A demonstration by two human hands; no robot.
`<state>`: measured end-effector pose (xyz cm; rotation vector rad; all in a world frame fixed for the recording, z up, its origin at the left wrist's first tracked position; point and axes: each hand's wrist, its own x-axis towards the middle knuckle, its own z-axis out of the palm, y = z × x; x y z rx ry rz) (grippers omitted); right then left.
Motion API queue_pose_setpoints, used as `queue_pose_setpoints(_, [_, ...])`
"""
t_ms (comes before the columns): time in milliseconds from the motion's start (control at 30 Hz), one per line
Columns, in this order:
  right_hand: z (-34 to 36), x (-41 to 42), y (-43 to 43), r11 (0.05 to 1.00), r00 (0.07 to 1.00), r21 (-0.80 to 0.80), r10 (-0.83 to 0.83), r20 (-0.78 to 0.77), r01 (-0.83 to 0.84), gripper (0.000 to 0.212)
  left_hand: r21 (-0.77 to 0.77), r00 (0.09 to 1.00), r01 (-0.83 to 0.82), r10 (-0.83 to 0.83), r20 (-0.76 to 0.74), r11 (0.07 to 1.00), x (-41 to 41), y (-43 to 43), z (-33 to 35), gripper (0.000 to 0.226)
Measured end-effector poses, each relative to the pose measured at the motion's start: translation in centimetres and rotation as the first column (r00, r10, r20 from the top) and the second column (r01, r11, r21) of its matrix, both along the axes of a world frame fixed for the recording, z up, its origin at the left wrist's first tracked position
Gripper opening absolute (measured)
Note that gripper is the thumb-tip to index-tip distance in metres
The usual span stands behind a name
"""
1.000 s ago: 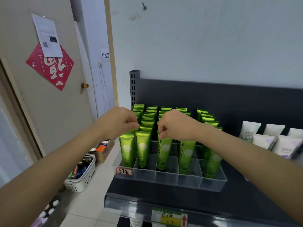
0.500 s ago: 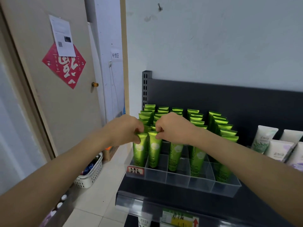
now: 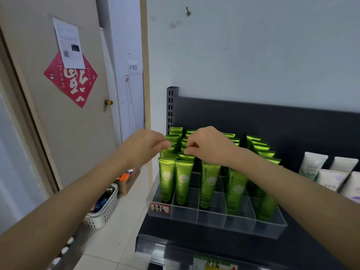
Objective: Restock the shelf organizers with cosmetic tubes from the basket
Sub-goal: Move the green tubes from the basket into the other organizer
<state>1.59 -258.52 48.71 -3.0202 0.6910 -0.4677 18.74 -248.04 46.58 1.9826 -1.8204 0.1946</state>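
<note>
A clear plastic organizer [image 3: 218,219] with divided slots stands on the dark shelf [image 3: 194,242] and holds several upright green Chamomile tubes [image 3: 183,182]. My left hand [image 3: 146,145] hovers over the leftmost column and pinches the crimped top of a green tube in the second row. Over the neighbouring column, my right hand [image 3: 208,146] has its fingertips curled and pinches the top edge of a green tube there. A white basket [image 3: 105,213] with mixed products sits on the floor at lower left.
White and lilac tubes [image 3: 319,172] stand on the shelf to the right. A cardboard box [image 3: 128,180] sits on the floor behind the basket. A door with a red paper sign [image 3: 71,78] is at left. The shelf's front rail carries a price label [image 3: 212,265].
Both hands moved back from the front-row tubes to tubes a row behind. The camera view shifted left and slightly back, so the shelf sits further right in frame.
</note>
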Motion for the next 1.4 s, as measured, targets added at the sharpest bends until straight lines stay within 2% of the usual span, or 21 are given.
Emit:
queue_pose_setpoints(100, [0.3, 0.5, -0.4, 0.999, 0.999, 0.018, -0.035, -0.017, 0.036, 0.014, -0.009, 0.999, -0.033, 0.034, 0.026, 0.999, 0.6, -0.9, -0.1, 0.019])
queue_pose_setpoints(300, [-0.6, 1.2, -0.7, 0.999, 0.989, 0.003, -0.050, -0.141, 0.051, 0.016, 0.018, 0.995, -0.081, 0.080, 0.059, 0.997, 1.5, -2.6, -1.1, 0.021])
queue_pose_setpoints(500, [-0.5, 1.0, -1.0, 0.999, 0.991, -0.009, -0.043, -0.125, 0.043, 0.015, -0.068, 0.989, -0.126, 0.130, 0.068, 0.990, 2.5, -3.5, -1.6, 0.020])
queue_pose_setpoints(667, [-0.6, 1.4, -1.0, 1.000, 0.991, -0.007, -0.030, -0.127, 0.029, 0.015, -0.010, 0.994, -0.065, 0.065, 0.090, 0.998, 2.6, -3.8, -1.5, 0.013])
queue_pose_setpoints(933, [-0.3, 1.3, -1.0, 1.000, 0.991, 0.001, -0.004, -0.134, 0.004, 0.015, -0.072, 1.000, -0.018, 0.017, -0.011, 0.997, 2.0, -4.7, -0.9, 0.014])
queue_pose_setpoints(1067, [-0.2, 1.2, -1.0, 1.000, 0.990, -0.008, 0.000, -0.142, -0.002, 0.015, -0.013, 1.000, 0.003, -0.003, -0.030, 1.000, 1.6, -5.0, -1.0, 0.014])
queue_pose_setpoints(1233, [-0.3, 1.2, -1.1, 1.000, 0.990, -0.024, 0.001, -0.138, -0.005, 0.013, 0.004, 0.992, 0.020, -0.019, -0.128, 1.000, 1.9, -4.9, -0.9, 0.016])
queue_pose_setpoints(1400, [-0.2, 1.3, -1.3, 1.000, 0.983, -0.019, 0.004, -0.185, -0.008, 0.015, 0.009, 0.994, 0.023, -0.022, -0.111, 1.000, 2.7, -4.8, -1.0, 0.013])
